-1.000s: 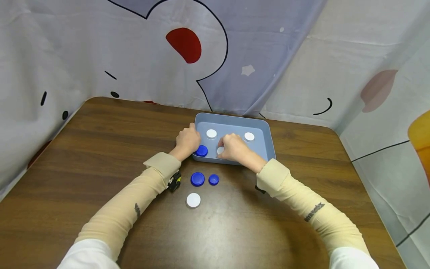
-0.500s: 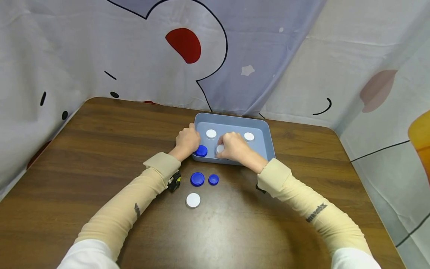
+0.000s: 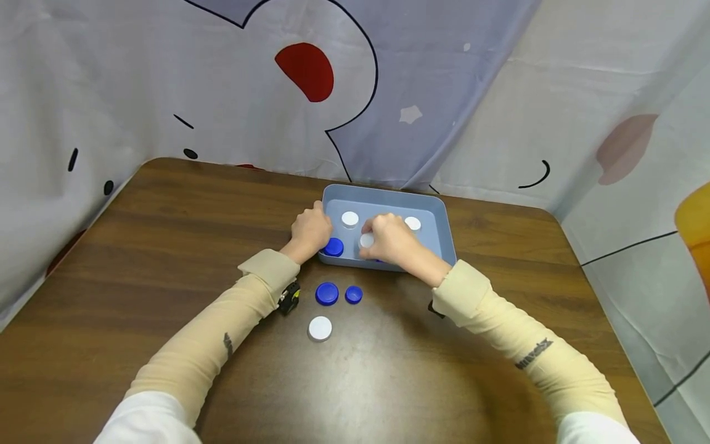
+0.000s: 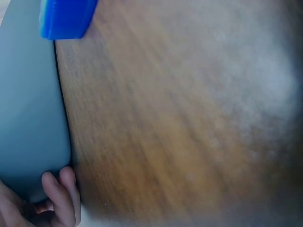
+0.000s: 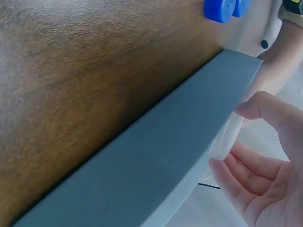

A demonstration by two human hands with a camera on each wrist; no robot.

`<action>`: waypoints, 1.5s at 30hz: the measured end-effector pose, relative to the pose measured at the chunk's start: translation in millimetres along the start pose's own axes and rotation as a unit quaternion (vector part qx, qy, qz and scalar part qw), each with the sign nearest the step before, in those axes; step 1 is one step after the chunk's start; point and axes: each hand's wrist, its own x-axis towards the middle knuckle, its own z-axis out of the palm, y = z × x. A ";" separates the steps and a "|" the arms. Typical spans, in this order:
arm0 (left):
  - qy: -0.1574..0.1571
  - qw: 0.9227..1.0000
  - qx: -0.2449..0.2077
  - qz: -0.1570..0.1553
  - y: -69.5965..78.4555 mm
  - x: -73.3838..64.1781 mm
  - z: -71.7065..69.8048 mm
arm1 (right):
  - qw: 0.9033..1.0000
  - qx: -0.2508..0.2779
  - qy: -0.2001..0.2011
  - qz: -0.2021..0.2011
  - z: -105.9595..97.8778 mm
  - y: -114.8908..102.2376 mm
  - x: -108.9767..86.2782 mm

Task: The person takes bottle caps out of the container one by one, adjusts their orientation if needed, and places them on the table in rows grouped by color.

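A grey-blue tray (image 3: 383, 195) stands near the table's back edge. At its left end my left hand (image 3: 312, 229) grips the wall; in the left wrist view the fingers (image 4: 59, 196) curl against the tray's corner. Over the front part of the tray, my right hand (image 3: 391, 237) pinches a white screw cap (image 3: 367, 240) between thumb and fingers. The right wrist view shows that cap's ridged side (image 5: 226, 136) just above the tray wall. Two white caps, one on the left (image 3: 350, 219) and one on the right (image 3: 413, 223), lie inside with a blue cap (image 3: 334, 246).
On the table (image 3: 432, 370) in front of the tray lie a larger blue cap (image 3: 327, 293), a smaller blue cap (image 3: 354, 294) and a white cap (image 3: 320, 328). A bit of blue shows under my right hand in the tray. A printed curtain (image 3: 222, 92) hangs behind.
My right hand has risen slightly with the white cap, and a bit of blue now shows beneath it. My left hand has stayed at the tray's wall.
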 end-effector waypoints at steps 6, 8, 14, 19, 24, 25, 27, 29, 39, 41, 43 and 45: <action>0.003 1.000 -0.002 0.001 1.0 0.7 -0.4 | 1.000 0.001 0.011 -0.003 -8.7 -5.2 -4.1; 0.001 1.000 -0.002 0.001 1.2 0.8 -0.1 | 1.000 0.002 0.013 -0.007 -10.9 -7.6 -6.1; 0.000 1.000 -0.001 0.000 1.2 0.5 -0.1 | 0.999 0.009 0.019 -0.027 -16.2 -16.4 -15.9; 0.001 1.000 -0.005 0.003 2.6 0.3 -1.5 | 0.998 0.008 0.033 -0.047 -19.7 -23.2 -26.7; 0.001 1.000 -0.002 -0.002 3.4 -0.4 -2.6 | 0.997 0.008 0.039 -0.061 -20.6 -29.4 -37.3; 0.001 1.000 -0.001 -0.002 3.4 -0.5 -2.6 | 0.997 0.007 0.040 -0.063 -20.6 -30.7 -39.5; 0.001 1.000 -0.002 -0.003 3.1 -0.9 -2.5 | 0.997 0.009 0.042 -0.065 -20.3 -33.1 -43.8; 0.000 1.000 -0.002 -0.005 2.6 -1.1 -2.2 | 0.997 0.009 0.041 -0.068 -19.4 -35.4 -47.9; -0.001 1.000 -0.003 -0.004 1.4 -0.2 -0.5 | 0.996 0.012 0.031 -0.082 -11.1 -39.4 -63.0; -0.001 1.000 -0.002 -0.005 0.9 0.4 0.3 | 0.996 0.011 0.032 -0.085 -10.9 -40.2 -65.8; -0.002 1.000 -0.001 -0.006 0.7 1.0 0.7 | 0.995 0.011 0.033 -0.093 -10.5 -41.3 -68.8; -0.002 1.000 -0.001 -0.006 0.8 1.2 0.6 | 0.994 0.009 0.035 -0.100 -9.1 -42.4 -72.1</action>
